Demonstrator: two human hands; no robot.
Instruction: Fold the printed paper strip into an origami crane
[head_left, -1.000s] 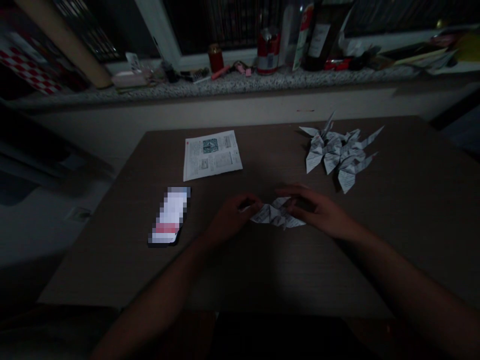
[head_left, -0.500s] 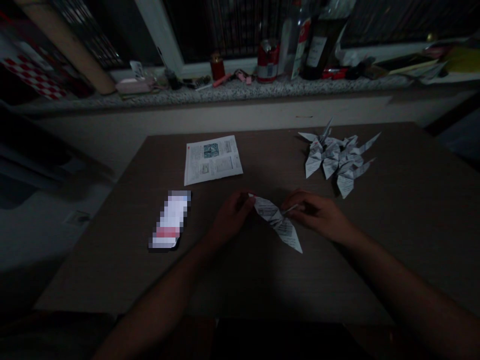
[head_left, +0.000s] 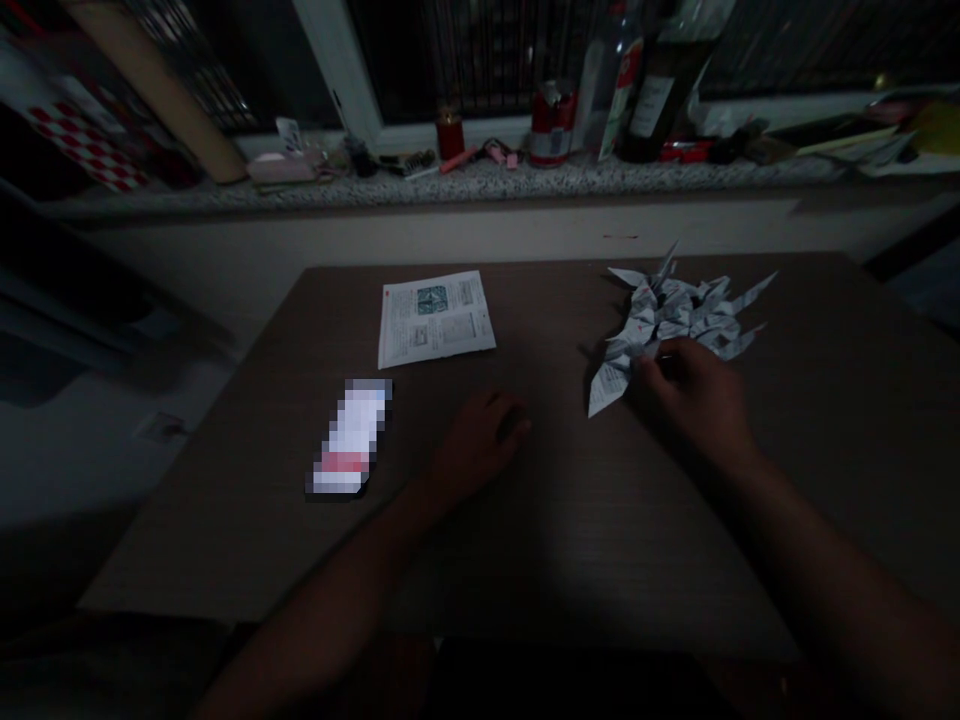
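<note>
On the dark wood-grain bench (head_left: pixel 525 540), the right hand (head_left: pixel 694 395) pinches a folded paper crane (head_left: pixel 611 385) made of printed paper, its pointed wing jutting toward the near left; the crane sits at the near-left edge of a pile of similar paper cranes (head_left: pixel 694 310) on the far right of the bench, touching or just beside them. The left hand (head_left: pixel 480 445) rests loosely curled on the bench near the middle, holding nothing, well apart from the crane. Far left of centre lies a flat square printed sheet (head_left: pixel 435 318) with a small picture and columns of text too small to read. Near left of that lies a phone (head_left: pixel 351 437) with a lit screen, blurred out. Beyond the bench runs a speckled stone sill (head_left: pixel 487 180) carrying a red can (head_left: pixel 551 125), a small red jar (head_left: pixel 450 135), a clear bottle with a red-and-white label (head_left: pixel 619 85) and a dark bottle with a pale label (head_left: pixel 664 85); none of the labels can be read, and what the bottles contain cannot be told in the dim light.
</note>
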